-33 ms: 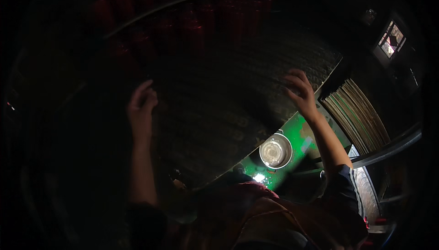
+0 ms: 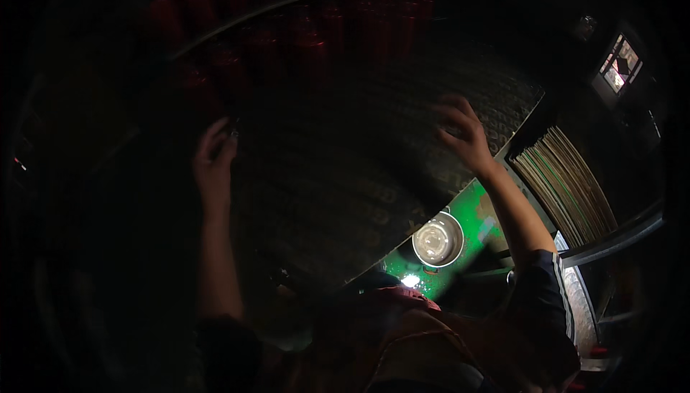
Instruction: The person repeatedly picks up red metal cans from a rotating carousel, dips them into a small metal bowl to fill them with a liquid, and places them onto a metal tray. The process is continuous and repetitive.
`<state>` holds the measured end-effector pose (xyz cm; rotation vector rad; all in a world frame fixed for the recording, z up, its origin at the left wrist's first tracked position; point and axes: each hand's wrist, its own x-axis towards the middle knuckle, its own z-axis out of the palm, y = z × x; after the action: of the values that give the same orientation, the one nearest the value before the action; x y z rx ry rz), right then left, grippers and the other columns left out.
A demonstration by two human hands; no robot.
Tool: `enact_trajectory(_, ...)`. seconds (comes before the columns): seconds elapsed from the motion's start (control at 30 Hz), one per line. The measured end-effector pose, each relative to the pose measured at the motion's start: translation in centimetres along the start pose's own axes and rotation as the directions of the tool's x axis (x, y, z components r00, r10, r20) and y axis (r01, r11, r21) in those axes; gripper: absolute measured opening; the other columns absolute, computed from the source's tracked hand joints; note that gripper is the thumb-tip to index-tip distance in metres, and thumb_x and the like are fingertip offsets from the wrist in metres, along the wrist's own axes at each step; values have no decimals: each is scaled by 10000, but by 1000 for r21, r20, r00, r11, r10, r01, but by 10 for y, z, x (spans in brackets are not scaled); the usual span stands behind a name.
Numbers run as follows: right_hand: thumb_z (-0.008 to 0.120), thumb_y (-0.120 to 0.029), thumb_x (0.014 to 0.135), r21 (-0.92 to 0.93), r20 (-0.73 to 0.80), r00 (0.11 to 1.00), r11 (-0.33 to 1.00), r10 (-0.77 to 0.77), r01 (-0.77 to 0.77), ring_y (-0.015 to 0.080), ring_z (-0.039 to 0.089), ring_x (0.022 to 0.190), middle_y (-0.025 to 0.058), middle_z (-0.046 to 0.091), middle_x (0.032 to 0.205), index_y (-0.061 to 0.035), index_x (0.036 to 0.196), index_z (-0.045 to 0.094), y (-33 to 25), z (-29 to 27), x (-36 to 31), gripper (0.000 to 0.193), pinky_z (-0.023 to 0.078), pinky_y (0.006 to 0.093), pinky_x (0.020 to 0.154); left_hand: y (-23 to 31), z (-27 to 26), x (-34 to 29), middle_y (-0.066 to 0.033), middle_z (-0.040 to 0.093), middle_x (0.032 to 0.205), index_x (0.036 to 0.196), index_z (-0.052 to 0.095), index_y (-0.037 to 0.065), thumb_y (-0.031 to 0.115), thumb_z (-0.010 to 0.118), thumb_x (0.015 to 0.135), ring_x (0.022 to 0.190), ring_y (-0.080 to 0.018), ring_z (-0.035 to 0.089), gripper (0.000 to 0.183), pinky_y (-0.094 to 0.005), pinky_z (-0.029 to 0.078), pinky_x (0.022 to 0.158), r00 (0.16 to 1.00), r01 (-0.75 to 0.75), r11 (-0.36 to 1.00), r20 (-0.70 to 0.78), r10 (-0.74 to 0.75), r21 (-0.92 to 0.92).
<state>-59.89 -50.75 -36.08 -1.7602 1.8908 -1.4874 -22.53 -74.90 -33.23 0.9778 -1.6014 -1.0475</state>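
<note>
Over the dark board (image 2: 345, 192), which bears faint pale markings, both my hands are raised. My left hand (image 2: 214, 156) is on the left in deep shadow, its fingers bent toward the thumb. A tiny glint shows at its fingertips, but what they pinch, if anything, is too dark to make out. Towards the board's right edge, my right hand (image 2: 463, 134) has its fingers curved and apart, slightly blurred, with nothing visible between them. Nearer to me, a round metal pot (image 2: 438, 240) with a shiny inside stands below the right hand.
The pot rests on a worn green surface (image 2: 471, 209) beside the board. Right of it stands a stack of thin sheets (image 2: 564, 177) along a curved metal bar (image 2: 618, 238). Several dark red cylinders (image 2: 309, 44) line the far side. A small bright window (image 2: 620, 64) is far right.
My left hand has shifted slightly left and up, and its fingers look more bent. My right hand has moved slightly up and left. The whole view has shifted a little.
</note>
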Motion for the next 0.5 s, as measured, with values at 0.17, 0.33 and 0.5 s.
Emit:
enact_trajectory(0.17, 732, -358, 818, -342, 178, 975, 920, -136, 190, 399, 316, 1376, 183, 361, 1459, -281, 1367, 552, 11, 100, 203, 583, 376, 485, 1112, -65, -28, 164, -195, 414, 1473, 1355, 582, 244, 280, 730, 848, 1352, -345, 422, 529, -429, 413, 1069, 934, -257, 779, -61, 353, 573)
enact_trajectory(0.33, 719, -452, 808, -417, 288, 957, 904, 32, 95, 435, 424, 1285, 199, 372, 1444, -344, 1313, 581, 4, 168, 302, 535, 423, 501, 1060, -76, -18, 262, -224, 466, 1400, 1290, 624, 299, 399, 748, 750, 1293, -434, 444, 563, -472, 425, 1045, 971, -126, 636, -36, 236, 761)
enact_trajectory(0.5, 782, -314, 746, -397, 95, 972, 887, -214, 234, 406, 536, 1128, 173, 532, 1252, -317, 1201, 643, 35, 183, 294, 476, 477, 475, 968, -86, -13, 248, -167, 540, 1256, 1207, 659, 270, 347, 749, 752, 1116, -409, 528, 470, -478, 471, 961, 904, -169, 531, -84, 420, 830)
